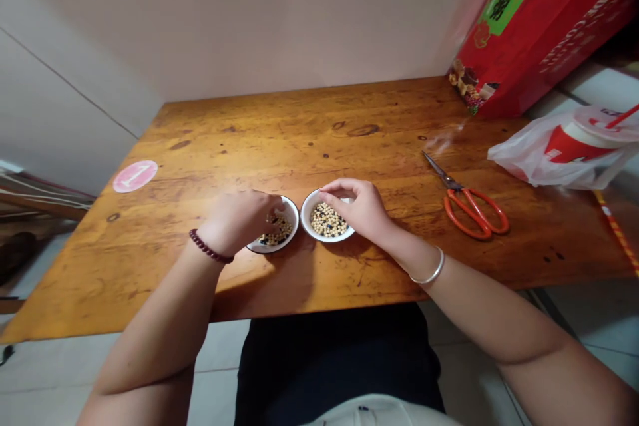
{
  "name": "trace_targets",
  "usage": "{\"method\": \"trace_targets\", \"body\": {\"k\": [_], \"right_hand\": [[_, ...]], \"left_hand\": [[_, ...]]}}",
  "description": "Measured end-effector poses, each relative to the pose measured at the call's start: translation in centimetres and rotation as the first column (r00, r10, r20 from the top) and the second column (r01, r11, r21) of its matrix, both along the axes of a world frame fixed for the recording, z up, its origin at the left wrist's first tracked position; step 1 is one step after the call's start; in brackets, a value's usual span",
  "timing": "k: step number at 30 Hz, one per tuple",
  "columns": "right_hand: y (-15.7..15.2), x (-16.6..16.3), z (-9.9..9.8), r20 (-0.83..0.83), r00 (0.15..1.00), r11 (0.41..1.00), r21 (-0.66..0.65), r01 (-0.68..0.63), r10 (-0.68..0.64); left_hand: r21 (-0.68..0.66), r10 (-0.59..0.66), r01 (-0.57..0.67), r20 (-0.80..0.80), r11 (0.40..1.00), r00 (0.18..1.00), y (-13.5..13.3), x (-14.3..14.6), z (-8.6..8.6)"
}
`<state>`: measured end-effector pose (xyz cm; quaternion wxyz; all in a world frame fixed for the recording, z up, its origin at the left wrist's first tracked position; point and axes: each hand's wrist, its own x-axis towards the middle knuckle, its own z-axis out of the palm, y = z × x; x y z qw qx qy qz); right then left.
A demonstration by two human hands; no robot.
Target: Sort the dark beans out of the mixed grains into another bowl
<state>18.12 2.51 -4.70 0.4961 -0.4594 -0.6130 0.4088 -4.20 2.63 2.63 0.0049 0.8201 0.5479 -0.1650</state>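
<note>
Two small white bowls with dark rims stand side by side on the wooden table, their rims touching or nearly so. The left bowl [292,237] holds pale yellow and black beans [283,231]. Bent over it is my left hand [244,213], its fingers curled down among those beans; what they pinch, if anything, is hidden. More mixed beans [327,221] lie in the right bowl [306,216]. At that bowl's far rim, my right hand [362,208] has thumb and fingers closed on the edge.
Orange-handled scissors [472,206] lie open-bladed to the right on the table [279,133]. A lidded cup [582,136] in a plastic bag and a tall red box [539,33] stand farther right. A pink round sticker [135,176] marks the table's left side.
</note>
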Motion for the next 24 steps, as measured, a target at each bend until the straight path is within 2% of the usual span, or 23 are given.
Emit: {"method": "trace_targets", "body": {"k": [7, 16, 19, 22, 24], "right_hand": [[-0.1, 0.0, 0.3, 0.037, 0.999, 1.000, 0.021, 0.020, -0.021], [-0.3, 0.0, 0.1, 0.073, 0.997, 0.999, 0.039, 0.033, -0.036], [-0.3, 0.1, 0.3, 0.097, 0.994, 0.998, 0.051, 0.039, -0.044], [-0.5, 0.1, 0.5, 0.140, 0.987, 0.994, 0.090, 0.061, -0.073], [-0.7, 0.2, 0.7, 0.168, 0.981, 0.990, 0.122, 0.077, -0.097]], "left_hand": [[-0.025, -0.033, 0.032, -0.062, 0.999, 0.998, -0.3, 1.7, -0.5], [-0.037, -0.051, 0.050, -0.036, 0.998, 0.998, -0.1, 1.4, -0.6], [-0.053, -0.068, 0.070, 0.054, 0.996, 0.996, 0.2, 0.8, -0.7], [-0.052, -0.089, 0.103, 0.229, 0.993, 0.969, 0.5, 0.1, -0.6], [-0.035, -0.064, 0.081, 0.342, 0.996, 0.938, 0.7, -0.1, -0.3]]}}
